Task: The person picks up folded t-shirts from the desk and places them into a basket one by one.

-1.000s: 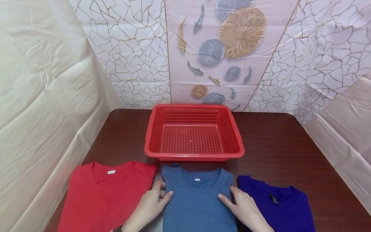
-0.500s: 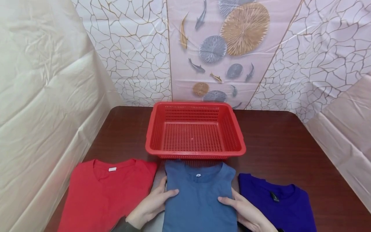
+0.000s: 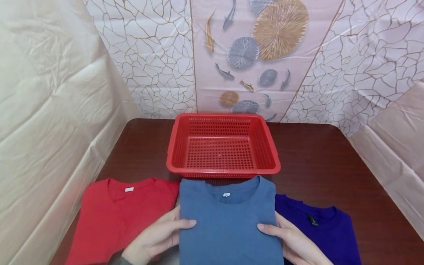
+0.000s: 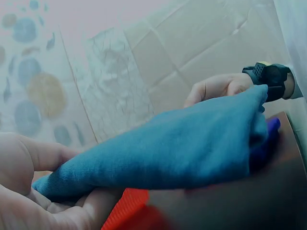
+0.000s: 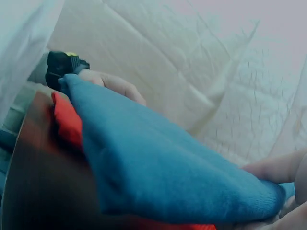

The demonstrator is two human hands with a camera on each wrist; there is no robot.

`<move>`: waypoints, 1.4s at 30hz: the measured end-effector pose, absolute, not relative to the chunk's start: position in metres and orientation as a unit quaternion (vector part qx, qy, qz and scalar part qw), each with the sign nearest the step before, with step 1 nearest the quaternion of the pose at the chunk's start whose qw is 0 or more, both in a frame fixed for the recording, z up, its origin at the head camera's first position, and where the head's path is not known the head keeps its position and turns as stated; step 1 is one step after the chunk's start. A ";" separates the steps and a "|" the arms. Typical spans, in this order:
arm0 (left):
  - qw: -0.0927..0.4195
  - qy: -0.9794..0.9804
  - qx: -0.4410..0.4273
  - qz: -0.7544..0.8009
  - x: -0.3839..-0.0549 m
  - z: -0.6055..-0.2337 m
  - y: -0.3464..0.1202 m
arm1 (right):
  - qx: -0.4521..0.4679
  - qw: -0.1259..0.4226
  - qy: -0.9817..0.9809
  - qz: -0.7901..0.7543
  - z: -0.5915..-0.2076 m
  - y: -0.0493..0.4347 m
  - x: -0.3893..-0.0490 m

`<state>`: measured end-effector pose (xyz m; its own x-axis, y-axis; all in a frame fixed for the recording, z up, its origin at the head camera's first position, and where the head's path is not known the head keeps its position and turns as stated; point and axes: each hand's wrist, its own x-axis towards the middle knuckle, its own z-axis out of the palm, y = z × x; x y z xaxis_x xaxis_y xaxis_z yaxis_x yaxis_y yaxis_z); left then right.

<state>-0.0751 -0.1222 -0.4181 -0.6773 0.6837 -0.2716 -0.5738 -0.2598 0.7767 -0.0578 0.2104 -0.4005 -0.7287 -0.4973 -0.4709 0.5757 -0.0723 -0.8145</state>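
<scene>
A folded blue-grey T-shirt point(image 3: 228, 221) with a small white neck label is held up between both hands, in front of the basket. My left hand point(image 3: 159, 233) grips its left edge, thumb on top and fingers underneath. On the opposite edge my right hand point(image 3: 293, 237) pinches the cloth the same way. Both wrist views show the T-shirt point(image 4: 163, 148) lifted off the table, its lower part hanging. To the left lies a folded red T-shirt point(image 3: 129, 217), partly behind my left forearm. A folded dark blue T-shirt point(image 3: 321, 228) with a black label lies at the right.
A red plastic basket point(image 3: 223, 171) with slatted sides stands beyond the T-shirts, nothing inside it. The dark brown table point(image 3: 311, 158) ends at a patterned curtain point(image 3: 159, 62) behind, with pale cloth point(image 3: 56, 110) along the left side.
Both hands have slid under the blue-grey T-shirt's edges and taken hold of it. It has risen off the table toward the camera. The other T-shirts and the basket have stayed put.
</scene>
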 end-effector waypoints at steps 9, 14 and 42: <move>0.380 0.465 0.094 0.794 -0.109 -0.368 -0.127 | 0.043 0.337 0.555 -0.760 -0.351 0.203 -0.081; 0.360 0.485 0.094 0.792 -0.141 -0.353 -0.127 | 0.019 0.298 0.573 -0.763 -0.335 0.203 -0.109; 0.302 0.582 -0.053 0.753 -0.312 -0.372 -0.088 | 0.093 0.272 0.639 -0.714 -0.365 0.199 -0.299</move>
